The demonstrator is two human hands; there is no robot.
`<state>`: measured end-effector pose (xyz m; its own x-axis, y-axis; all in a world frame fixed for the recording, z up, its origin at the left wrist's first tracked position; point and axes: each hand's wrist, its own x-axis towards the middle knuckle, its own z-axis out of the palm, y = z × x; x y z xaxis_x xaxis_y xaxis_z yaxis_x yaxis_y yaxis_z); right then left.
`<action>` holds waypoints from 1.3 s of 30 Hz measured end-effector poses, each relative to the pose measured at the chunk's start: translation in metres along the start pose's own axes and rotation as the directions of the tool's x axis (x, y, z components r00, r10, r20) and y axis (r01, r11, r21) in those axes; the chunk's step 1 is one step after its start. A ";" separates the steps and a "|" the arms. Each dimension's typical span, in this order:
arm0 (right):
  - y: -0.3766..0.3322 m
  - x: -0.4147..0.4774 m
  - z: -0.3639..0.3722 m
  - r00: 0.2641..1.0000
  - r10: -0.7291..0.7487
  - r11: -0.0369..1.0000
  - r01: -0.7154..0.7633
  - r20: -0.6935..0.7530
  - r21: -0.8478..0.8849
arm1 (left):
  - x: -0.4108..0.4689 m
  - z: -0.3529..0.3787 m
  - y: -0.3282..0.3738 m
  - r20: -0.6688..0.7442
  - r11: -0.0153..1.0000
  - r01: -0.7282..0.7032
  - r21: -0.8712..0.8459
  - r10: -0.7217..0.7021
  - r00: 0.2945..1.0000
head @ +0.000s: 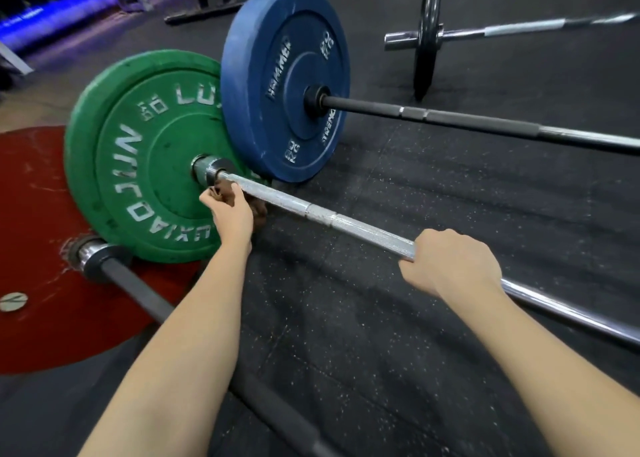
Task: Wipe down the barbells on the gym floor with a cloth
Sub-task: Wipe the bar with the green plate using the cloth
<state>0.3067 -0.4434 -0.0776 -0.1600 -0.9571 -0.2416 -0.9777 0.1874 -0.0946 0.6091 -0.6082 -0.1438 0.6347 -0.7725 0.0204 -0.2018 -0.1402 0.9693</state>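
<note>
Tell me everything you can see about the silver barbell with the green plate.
The silver barbell is a chrome-looking shaft with knurled sections and smooth rings, running low over the speckled black floor. Its end carries an upright green plate lettered in white. The right hand grips the shaft; the left hand holds a brown cloth against it beside the collar.

A gym: speckled black rubber floor (381,335), loaded barbells (450,121), coloured bumper plates (138,145).
</note>
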 end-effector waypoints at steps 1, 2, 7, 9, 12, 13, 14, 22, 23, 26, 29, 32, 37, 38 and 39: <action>0.000 0.001 0.000 1.000 -0.002 1.000 0.002 -0.001 -0.006 | -0.006 0.005 0.001 -0.008 0.999 0.018 -0.042 -0.019 1.000; 0.000 0.000 -0.001 1.000 0.000 1.000 0.000 0.000 -0.009 | -0.010 0.010 0.004 -0.023 0.998 0.005 -0.068 -0.007 1.000; -0.002 0.000 -0.001 1.000 0.021 1.000 -0.021 0.001 -0.004 | 0.004 0.006 0.014 -0.062 0.996 -0.058 -0.066 0.054 0.997; -0.002 0.000 0.001 0.999 0.034 0.999 -0.034 0.000 0.004 | 0.013 0.001 0.014 -0.078 0.998 -0.032 -0.058 0.027 0.997; -0.002 0.001 0.001 0.999 0.046 0.999 -0.046 -0.002 0.002 | 0.013 0.002 0.015 -0.069 0.998 -0.062 -0.017 0.061 0.996; -0.003 0.001 0.001 0.999 0.048 0.999 -0.048 -0.006 0.001 | 0.009 0.002 0.017 -0.063 0.998 -0.067 -0.004 0.067 0.996; -0.003 0.000 0.001 0.999 0.051 0.999 -0.051 -0.011 0.002 | 0.005 0.003 0.018 -0.057 0.997 -0.072 0.002 0.072 0.996; -0.005 -0.003 -0.002 0.999 0.037 0.999 -0.037 -0.021 0.016 | -0.039 0.007 0.021 -0.012 0.996 -0.013 -0.091 0.012 1.000; -0.004 -0.003 -0.001 0.999 0.030 0.999 -0.030 -0.020 0.013 | -0.038 0.006 0.023 -0.013 0.993 0.000 -0.120 -0.002 1.000; -0.002 -0.003 0.001 1.000 0.019 1.000 -0.019 -0.021 0.001 | -0.026 0.002 0.023 -0.071 0.992 -0.022 -0.123 0.014 0.997; -0.001 -0.003 0.002 0.999 0.009 1.000 -0.009 -0.044 -0.002 | -0.029 -0.008 0.034 -0.167 0.991 -0.130 -0.006 0.127 0.978; 0.000 -0.004 0.002 0.999 -0.008 1.000 0.008 -0.053 -0.007 | -0.035 -0.019 0.054 -0.226 0.905 -0.426 0.020 0.419 0.879; 0.001 -0.001 0.004 0.999 -0.005 1.000 0.005 -0.050 0.008 | 0.017 -0.012 0.085 0.151 0.851 -0.524 0.044 0.513 0.845; 0.001 0.000 0.005 0.999 -0.005 1.000 0.005 -0.047 0.005 | 0.032 -0.011 0.090 0.336 0.808 -0.564 0.173 0.490 0.805; 0.002 0.000 0.005 0.999 -0.005 1.000 0.005 -0.043 0.002 | 0.043 -0.012 0.095 0.521 0.726 -0.614 0.311 0.410 0.749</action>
<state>0.3056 -0.4421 -0.0829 -0.1610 -0.9667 -0.1989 -0.9782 0.1831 -0.0980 0.6265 -0.6471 -0.0479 0.0042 -0.9584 0.2853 -0.7680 0.1797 0.6147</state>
